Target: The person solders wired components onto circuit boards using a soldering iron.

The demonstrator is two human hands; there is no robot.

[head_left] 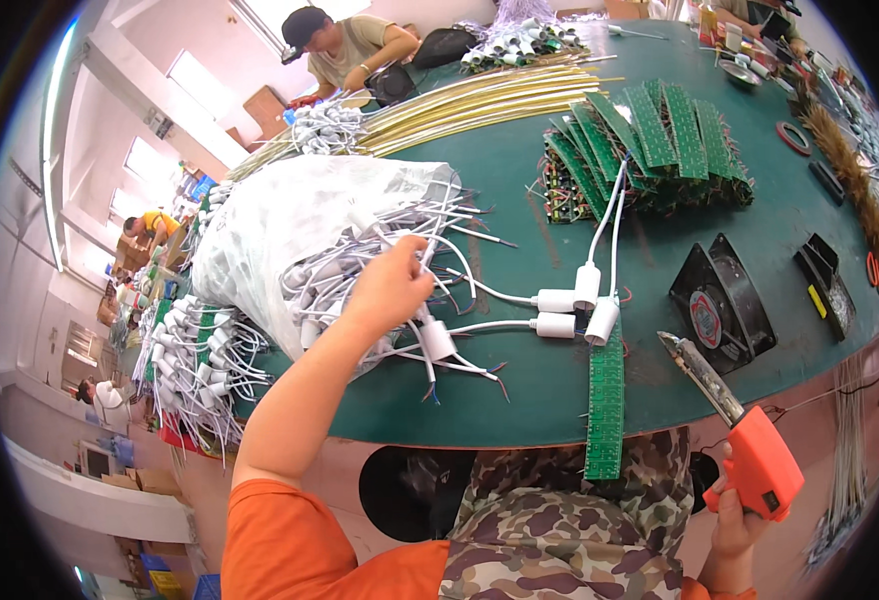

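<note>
My left hand [392, 285] is closed, its fingertips pinching a white cable in a tangled heap. The heap of white cables with cylindrical white ends [335, 280] spills from the mouth of a white plastic bag [260, 215]. In my right hand [735, 515] is a soldering gun [768, 460] with an orange-red handle, its metal tip pointing up and left. Between my hands a green circuit board strip [605, 410] overhangs the table's near edge. Several white cylinders with cables [557, 300] lie at its far end. What they rest on there is partly hidden.
Green circuit boards [660, 130] are stacked at the far right of the green table [520, 400]. A black fan [722, 305] and a black tray [825, 285] stand to the right. Yellow and white rods [480, 105] lie at the back, where another person [345, 50] works. More cables [205, 360] lie left.
</note>
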